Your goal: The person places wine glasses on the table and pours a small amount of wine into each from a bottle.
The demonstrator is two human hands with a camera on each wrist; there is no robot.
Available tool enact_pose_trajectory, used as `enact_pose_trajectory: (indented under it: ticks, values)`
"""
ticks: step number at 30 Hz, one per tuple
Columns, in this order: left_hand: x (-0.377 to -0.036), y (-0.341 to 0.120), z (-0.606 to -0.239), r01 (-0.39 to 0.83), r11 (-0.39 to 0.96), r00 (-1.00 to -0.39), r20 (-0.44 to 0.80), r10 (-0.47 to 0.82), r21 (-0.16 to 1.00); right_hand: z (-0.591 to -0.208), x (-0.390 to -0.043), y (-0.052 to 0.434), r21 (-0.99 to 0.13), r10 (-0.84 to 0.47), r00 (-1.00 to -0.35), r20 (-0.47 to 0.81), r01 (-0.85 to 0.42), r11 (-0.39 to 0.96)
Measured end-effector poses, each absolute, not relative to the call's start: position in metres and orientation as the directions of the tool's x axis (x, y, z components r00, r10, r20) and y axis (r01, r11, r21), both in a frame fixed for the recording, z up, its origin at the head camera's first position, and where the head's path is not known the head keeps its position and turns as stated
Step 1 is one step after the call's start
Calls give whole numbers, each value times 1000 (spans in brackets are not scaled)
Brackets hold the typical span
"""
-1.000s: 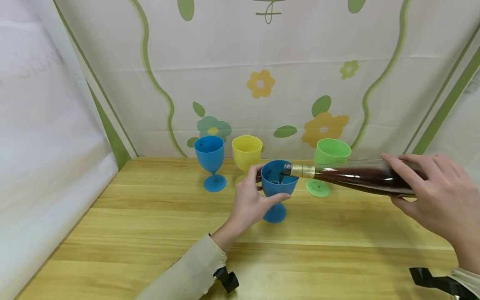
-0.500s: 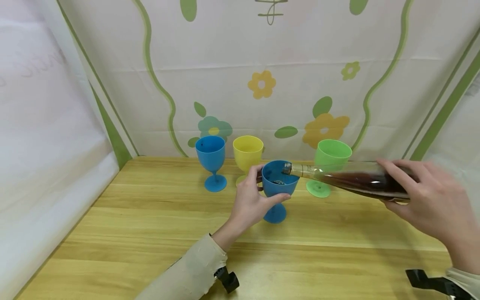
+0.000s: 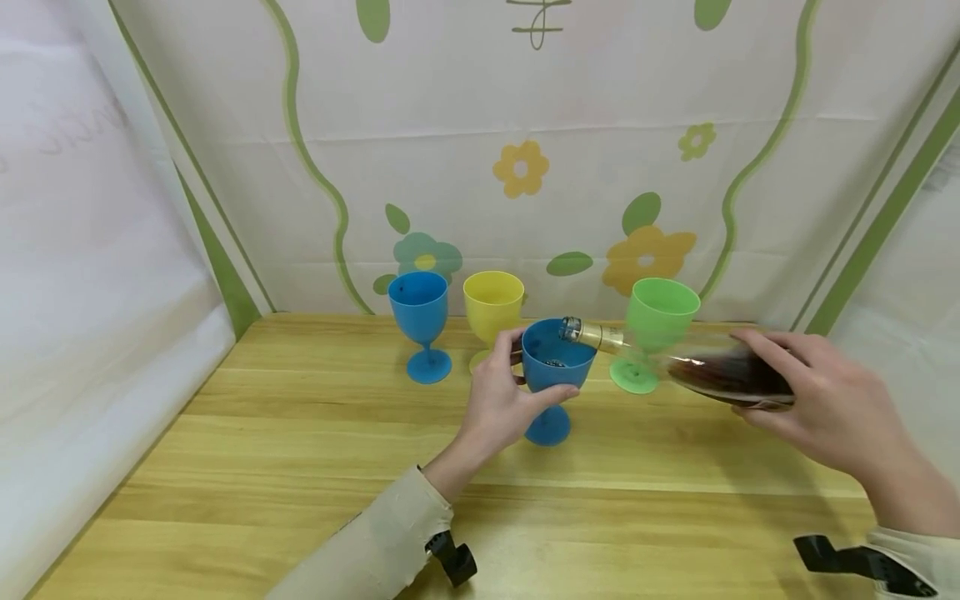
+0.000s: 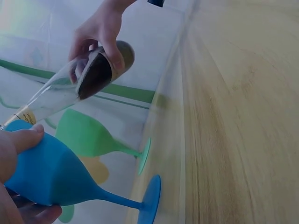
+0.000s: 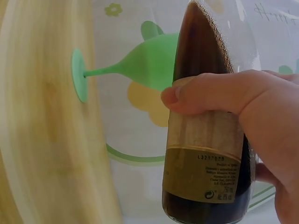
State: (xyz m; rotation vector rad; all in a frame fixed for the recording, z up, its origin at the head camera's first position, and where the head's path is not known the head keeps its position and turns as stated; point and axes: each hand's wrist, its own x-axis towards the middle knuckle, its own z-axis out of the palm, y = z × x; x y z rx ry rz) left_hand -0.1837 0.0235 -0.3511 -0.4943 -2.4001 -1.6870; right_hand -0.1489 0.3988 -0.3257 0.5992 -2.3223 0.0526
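Over the counter [image 3: 300, 508], your right grip [image 3: 828, 408] holds the bottle [image 3: 723, 377], neck angled slightly upward; your left grip [image 3: 506, 396] holds the nearer blue goblet [image 3: 555, 379] upright beneath the bottle's mouth [image 3: 570, 328]. Steady both; let drips fall inside.

The leftmost blue goblet [image 3: 420, 320], yellow goblet [image 3: 492, 313] and green goblet [image 3: 660, 310] stand before flowered cloth [image 3: 427, 125].

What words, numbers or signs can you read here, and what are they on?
"L3", on the label of the bottle; later digits blurred.
"Product of", below it; next word unclear.
Round two-arrow sign, lower on the label.
Perhaps "ntic", faint, on the left sheet.
Too small: the label's other lines, letters on the neck band.
Unclear: cut-off writing on the backdrop.
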Motion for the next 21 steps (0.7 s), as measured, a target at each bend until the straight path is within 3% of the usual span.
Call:
enact_pose_trajectory:
  ticks: [11,21]
  values:
    - [-187,26,-349,344,334,-938,310,152,878,-338,-156,396,-54,-335,-706,624,-467,883]
    - [-198,35,-347,320,388,-948,293,127,864,-349,-159,401,-379,-142,-774,617,-451,808]
